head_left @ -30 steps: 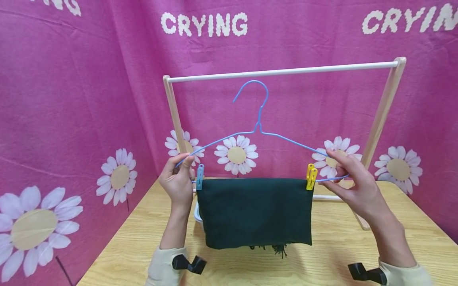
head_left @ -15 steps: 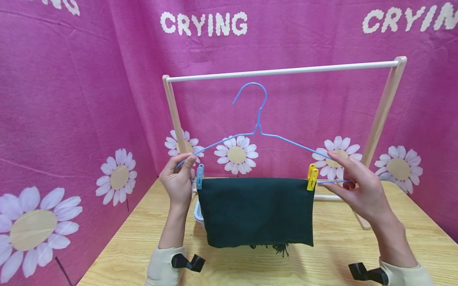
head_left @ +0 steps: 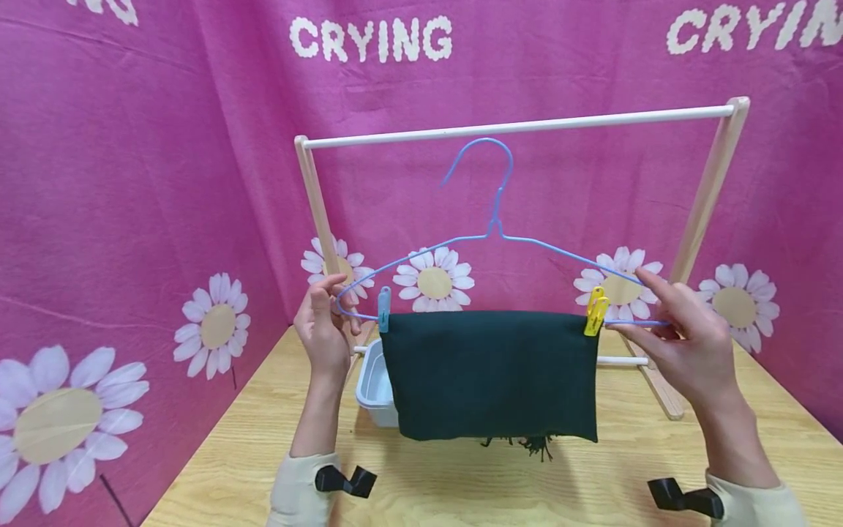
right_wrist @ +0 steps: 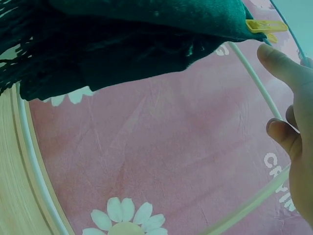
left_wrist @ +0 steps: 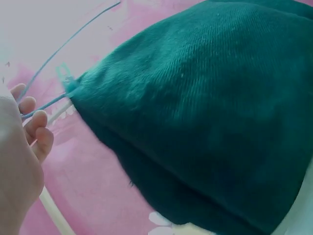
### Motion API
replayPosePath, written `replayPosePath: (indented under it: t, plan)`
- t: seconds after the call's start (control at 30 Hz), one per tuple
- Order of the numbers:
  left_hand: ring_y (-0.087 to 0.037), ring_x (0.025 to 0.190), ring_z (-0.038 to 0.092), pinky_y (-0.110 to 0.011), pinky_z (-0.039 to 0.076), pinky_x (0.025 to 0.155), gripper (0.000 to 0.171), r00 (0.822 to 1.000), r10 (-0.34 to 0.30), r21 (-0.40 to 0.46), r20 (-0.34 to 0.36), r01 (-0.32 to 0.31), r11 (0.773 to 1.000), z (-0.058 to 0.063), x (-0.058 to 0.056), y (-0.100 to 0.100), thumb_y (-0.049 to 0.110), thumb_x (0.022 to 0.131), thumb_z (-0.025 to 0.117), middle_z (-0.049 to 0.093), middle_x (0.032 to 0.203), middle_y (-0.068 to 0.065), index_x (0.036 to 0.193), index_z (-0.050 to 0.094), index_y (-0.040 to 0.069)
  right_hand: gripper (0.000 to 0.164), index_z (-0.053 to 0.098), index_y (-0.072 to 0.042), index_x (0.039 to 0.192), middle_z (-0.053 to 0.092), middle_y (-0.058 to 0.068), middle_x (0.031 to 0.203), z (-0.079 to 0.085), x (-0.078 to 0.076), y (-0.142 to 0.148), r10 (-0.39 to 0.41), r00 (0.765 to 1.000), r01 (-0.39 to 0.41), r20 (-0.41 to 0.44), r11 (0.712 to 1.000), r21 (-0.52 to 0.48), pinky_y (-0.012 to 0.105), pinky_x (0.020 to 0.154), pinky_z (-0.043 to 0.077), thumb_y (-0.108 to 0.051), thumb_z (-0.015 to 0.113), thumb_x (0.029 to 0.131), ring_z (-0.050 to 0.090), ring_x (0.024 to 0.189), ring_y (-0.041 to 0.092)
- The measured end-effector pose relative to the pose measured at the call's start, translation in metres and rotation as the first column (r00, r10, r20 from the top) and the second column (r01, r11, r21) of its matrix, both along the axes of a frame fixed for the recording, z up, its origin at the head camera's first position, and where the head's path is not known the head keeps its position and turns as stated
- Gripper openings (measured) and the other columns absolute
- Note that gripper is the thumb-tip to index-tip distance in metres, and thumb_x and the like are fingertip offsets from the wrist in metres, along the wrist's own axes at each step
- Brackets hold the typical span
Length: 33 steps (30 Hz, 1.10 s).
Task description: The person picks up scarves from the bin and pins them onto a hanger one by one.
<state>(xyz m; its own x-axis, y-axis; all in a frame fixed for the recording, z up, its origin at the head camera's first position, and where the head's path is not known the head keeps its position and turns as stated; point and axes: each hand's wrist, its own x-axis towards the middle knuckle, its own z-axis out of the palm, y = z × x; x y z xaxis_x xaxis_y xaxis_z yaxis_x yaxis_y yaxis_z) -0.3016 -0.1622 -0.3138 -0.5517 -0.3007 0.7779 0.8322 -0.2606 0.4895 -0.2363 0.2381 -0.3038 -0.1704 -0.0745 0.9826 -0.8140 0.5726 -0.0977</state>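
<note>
A light-blue wire hanger (head_left: pixel 497 205) is held up above the table, its hook just below the rack's bar in the head view. Over its lower wire hangs a folded dark green fringed scarf (head_left: pixel 490 377). One blue clothespin (head_left: pixel 385 310) fastens its left edge, and yellow clothespins (head_left: pixel 596 315) fasten its right. My right hand (head_left: pixel 698 340) grips the hanger's right end between thumb and fingers. At the rounded left end, my left hand (head_left: pixel 323 322) has loosened, thumb apart, with fingers at the wire. Fringe (right_wrist: pixel 14 49) dangles beneath the scarf in the right wrist view.
Behind the hanger stands a wooden rack with a white top bar (head_left: pixel 560 125) and a lower white rod (head_left: pixel 622 361). A pale plastic basin (head_left: pixel 378 399), partly hidden by the scarf, sits on the wooden table (head_left: pixel 461 490). A pink flowered curtain (head_left: pixel 375 95) surrounds it.
The hanger and scarf have shifted right and slightly up, nearer the bar. My left hand's pinch on the hanger's end has loosened; my right hand has moved right with it.
</note>
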Motion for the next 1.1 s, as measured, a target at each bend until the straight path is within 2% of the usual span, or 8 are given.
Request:
replayPosePath:
  t: [0.13, 0.27, 0.53, 0.63, 0.7, 0.83, 0.93, 1.1]
  plan:
    - [-0.009, 0.043, 0.053, -0.018, 0.047, 0.045, 0.040, 0.999, -0.008, -0.015, 0.034, 0.008, 1.000, -0.005, -0.008, -0.007, 0.037, 0.105, 0.048, 0.060, 0.077, -0.001, 0.110, 0.069, 0.004, 0.074, 0.064, 0.011, 0.118, 0.041, 0.010, 0.065, 0.001, 0.000, -0.002, 0.027, 0.999, -0.029, -0.036, 0.998, -0.050, 0.008, 0.055, 0.024, -0.053, 0.073, 0.082, 0.033, 0.060, -0.001]
    - [-0.010, 0.047, 0.061, -0.024, 0.055, 0.051, 0.033, 0.992, 0.011, -0.033, 0.127, -0.007, 0.999, -0.013, -0.018, -0.010, 0.025, 0.107, 0.046, 0.063, 0.081, -0.002, 0.109, 0.067, -0.001, 0.075, 0.064, 0.012, 0.119, 0.039, 0.009, 0.066, 0.000, 0.001, -0.001, 0.021, 0.999, -0.023, -0.025, 0.996, -0.081, 0.008, 0.056, 0.025, -0.053, 0.073, 0.082, 0.033, 0.061, -0.001]
    - [-0.009, 0.053, 0.065, -0.026, 0.058, 0.055, 0.032, 0.952, 0.149, -0.056, 0.268, -0.139, 0.989, -0.030, -0.038, -0.018, 0.017, 0.103, 0.054, 0.065, 0.075, 0.002, 0.108, 0.062, -0.014, 0.076, 0.064, 0.010, 0.120, 0.036, 0.011, 0.067, -0.001, 0.000, 0.001, -0.014, 1.000, 0.011, -0.019, 0.990, -0.143, 0.008, 0.060, 0.026, -0.054, 0.073, 0.080, 0.033, 0.066, 0.001]
    - [-0.009, 0.058, 0.067, -0.026, 0.059, 0.058, 0.031, 0.914, 0.210, -0.090, 0.347, -0.190, 0.978, -0.041, -0.047, -0.025, 0.017, 0.102, 0.057, 0.065, 0.075, 0.006, 0.110, 0.062, -0.012, 0.076, 0.063, 0.009, 0.123, 0.035, 0.010, 0.068, -0.001, 0.000, 0.002, -0.014, 1.000, 0.014, 0.000, 0.989, -0.147, 0.008, 0.060, 0.026, -0.053, 0.073, 0.080, 0.032, 0.066, 0.001]
    - [-0.010, 0.062, 0.068, -0.026, 0.059, 0.059, 0.030, 0.871, 0.265, -0.139, 0.413, -0.227, 0.964, -0.051, -0.054, -0.029, 0.019, 0.101, 0.058, 0.065, 0.078, 0.004, 0.113, 0.063, -0.008, 0.076, 0.062, 0.008, 0.124, 0.035, 0.009, 0.069, -0.001, 0.001, 0.005, -0.016, 1.000, 0.019, 0.019, 0.989, -0.146, 0.009, 0.059, 0.025, -0.053, 0.073, 0.080, 0.032, 0.066, 0.001]
    - [-0.008, 0.061, 0.066, -0.023, 0.057, 0.057, 0.032, 0.798, 0.299, -0.192, 0.523, -0.231, 0.954, -0.080, -0.068, -0.038, 0.018, 0.101, 0.058, 0.062, 0.092, -0.007, 0.123, 0.060, -0.005, 0.076, 0.062, 0.007, 0.126, 0.034, 0.008, 0.070, -0.004, 0.002, 0.009, -0.044, 0.998, 0.051, 0.050, 0.989, -0.142, 0.009, 0.059, 0.025, -0.053, 0.072, 0.080, 0.031, 0.066, 0.001]
    - [-0.006, 0.061, 0.061, -0.018, 0.053, 0.054, 0.031, 0.760, 0.313, -0.221, 0.570, -0.225, 0.949, -0.093, -0.072, -0.044, 0.016, 0.102, 0.056, 0.058, 0.100, -0.010, 0.126, 0.058, -0.003, 0.077, 0.063, 0.007, 0.126, 0.035, 0.005, 0.070, -0.009, -0.005, 0.016, -0.046, 0.998, 0.053, 0.049, 0.986, -0.155, 0.009, 0.058, 0.026, -0.053, 0.074, 0.078, 0.032, 0.066, 0.000]
    - [-0.010, 0.078, 0.055, -0.018, 0.048, 0.068, 0.027, 0.686, 0.468, -0.344, 0.558, -0.322, 0.882, -0.095, -0.087, -0.050, 0.013, 0.099, 0.060, 0.057, 0.106, -0.013, 0.123, 0.061, 0.000, 0.077, 0.064, 0.003, 0.126, 0.037, -0.001, 0.071, -0.013, -0.010, 0.021, -0.064, 0.997, 0.072, 0.052, 0.981, -0.180, 0.007, 0.060, 0.028, -0.055, 0.075, 0.076, 0.034, 0.067, -0.002]
